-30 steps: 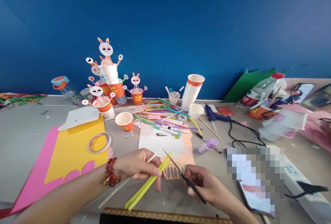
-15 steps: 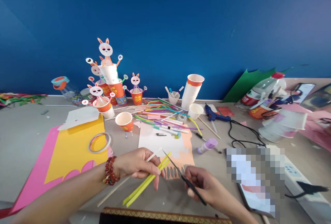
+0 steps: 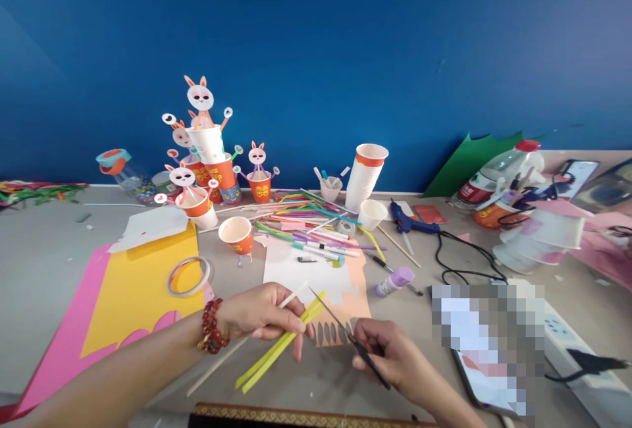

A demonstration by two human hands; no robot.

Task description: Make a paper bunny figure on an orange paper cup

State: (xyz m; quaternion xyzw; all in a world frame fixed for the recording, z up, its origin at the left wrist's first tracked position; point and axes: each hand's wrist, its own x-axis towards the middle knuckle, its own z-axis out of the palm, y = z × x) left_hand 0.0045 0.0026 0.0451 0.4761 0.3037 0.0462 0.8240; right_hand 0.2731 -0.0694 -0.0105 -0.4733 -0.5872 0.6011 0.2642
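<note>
My left hand point(image 3: 279, 313), with a red bead bracelet at the wrist, pinches bright yellow strips point(image 3: 266, 365) that slant from lower left to upper right. A thin white strip point(image 3: 296, 293) sticks out above its fingers. Below the hand a pale stick point(image 3: 212, 372) runs in line with it; whether they are one piece is hidden. My right hand point(image 3: 382, 349) is closed round black-handled scissors point(image 3: 358, 346), seen nearly edge-on. Their narrow tip lies close to the upper ends of the yellow and white strips. Touching or apart, I cannot tell.
Rabbit figures in paper cups point(image 3: 192, 201) stand at the back left. Coloured sticks point(image 3: 296, 211), stacked cups point(image 3: 365, 178) and a blue glue gun point(image 3: 412, 220) lie behind my hands. A glue stick point(image 3: 395, 281) and a blurred-out phone point(image 3: 486, 375) are at right.
Almost nothing differs. Both hands keep their hold on the strips and the scissors, and the whole view has shifted very slightly.
</note>
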